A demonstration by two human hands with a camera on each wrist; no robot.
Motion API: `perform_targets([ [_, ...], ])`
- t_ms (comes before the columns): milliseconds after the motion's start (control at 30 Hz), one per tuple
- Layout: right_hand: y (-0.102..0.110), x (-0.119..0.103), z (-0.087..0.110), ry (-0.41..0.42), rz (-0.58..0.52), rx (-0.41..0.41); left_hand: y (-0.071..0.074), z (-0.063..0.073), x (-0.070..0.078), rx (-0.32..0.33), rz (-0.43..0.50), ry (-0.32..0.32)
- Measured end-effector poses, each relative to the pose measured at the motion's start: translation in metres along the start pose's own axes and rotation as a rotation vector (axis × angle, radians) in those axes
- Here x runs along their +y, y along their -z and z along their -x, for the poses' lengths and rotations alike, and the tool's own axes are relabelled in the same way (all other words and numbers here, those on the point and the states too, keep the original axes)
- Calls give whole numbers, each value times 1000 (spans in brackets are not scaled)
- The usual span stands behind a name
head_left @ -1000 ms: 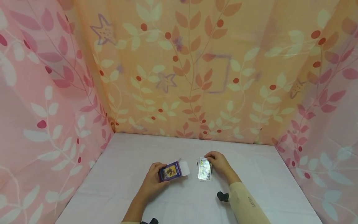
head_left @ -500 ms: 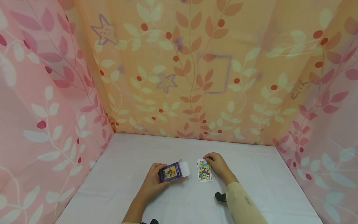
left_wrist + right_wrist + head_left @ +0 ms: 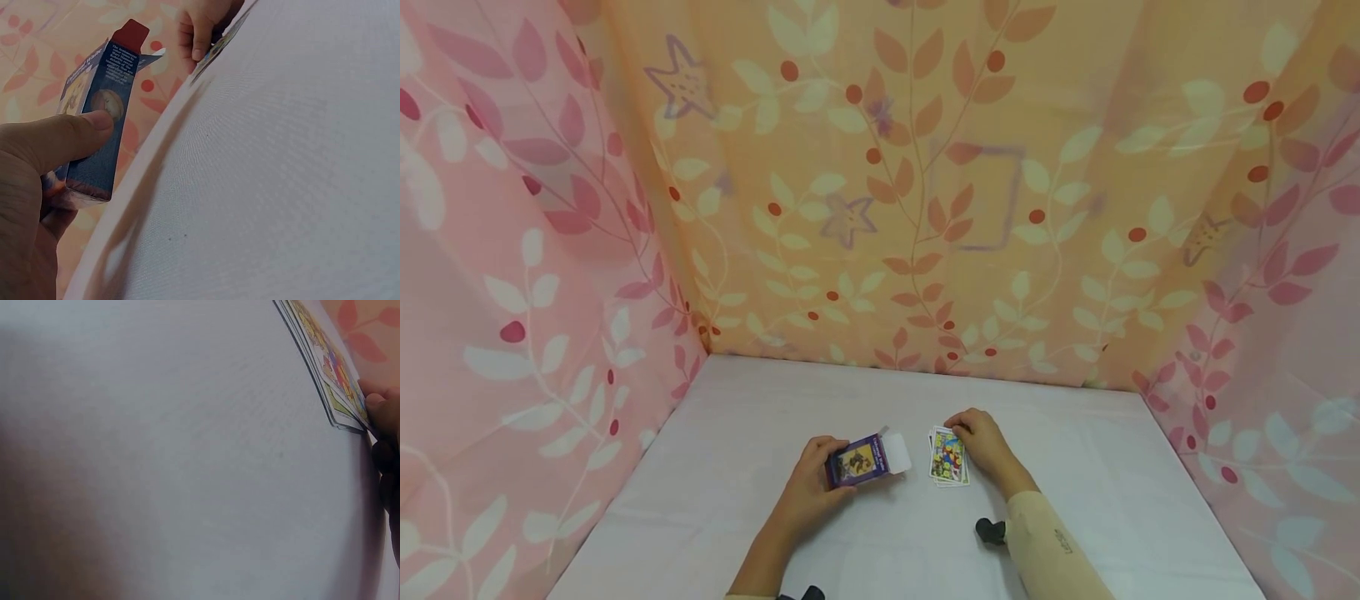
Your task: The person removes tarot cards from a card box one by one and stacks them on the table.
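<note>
My left hand [image 3: 811, 485] grips a small purple card box [image 3: 857, 461] between thumb and fingers. The box's white end flap [image 3: 897, 453] stands open towards the right. In the left wrist view the thumb presses the dark narrow side of the box [image 3: 103, 150]. To the right, a small stack of picture cards [image 3: 950, 458] lies on the table, its edges slightly fanned. My right hand [image 3: 987, 442] pinches the top card [image 3: 340, 375] at its upper right corner, thumb on the printed face. The fingers under the corner are mostly hidden.
A white cloth covers the table [image 3: 760, 400]. Patterned curtains rise behind it [image 3: 910, 250] and on both sides. Black wrist mounts [image 3: 991, 531] show by the forearms, and a pale sleeve [image 3: 1052, 546] covers the right arm.
The top card, which shone with glare a second ago, now shows its coloured picture and has tilted slightly. My right forearm has shifted a little left; the left hand and box stay put.
</note>
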State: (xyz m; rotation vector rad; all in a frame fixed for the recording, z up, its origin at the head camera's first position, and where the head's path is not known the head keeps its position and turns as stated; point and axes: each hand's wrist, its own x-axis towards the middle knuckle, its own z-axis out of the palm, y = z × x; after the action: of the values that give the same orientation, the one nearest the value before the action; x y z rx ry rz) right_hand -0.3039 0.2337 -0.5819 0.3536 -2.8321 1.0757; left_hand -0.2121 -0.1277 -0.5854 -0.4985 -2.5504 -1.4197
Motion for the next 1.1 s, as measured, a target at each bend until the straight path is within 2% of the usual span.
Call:
perform_targets([
  [400, -4, 4, 0, 24, 27, 11, -1, 0, -4, 9, -20, -28],
  [667, -1, 2, 0, -52, -20, 39, -1, -1, -3, 6, -9, -8],
  [800, 2, -2, 4, -69, -37, 50, -1, -1, -3, 7, -1, -17],
  [967, 4, -13, 12, -98, -88, 71, 0, -2, -1, 3, 12, -9],
  [1100, 4, -27, 20, -142, -178, 118, 0, -1, -1, 4, 11, -8],
])
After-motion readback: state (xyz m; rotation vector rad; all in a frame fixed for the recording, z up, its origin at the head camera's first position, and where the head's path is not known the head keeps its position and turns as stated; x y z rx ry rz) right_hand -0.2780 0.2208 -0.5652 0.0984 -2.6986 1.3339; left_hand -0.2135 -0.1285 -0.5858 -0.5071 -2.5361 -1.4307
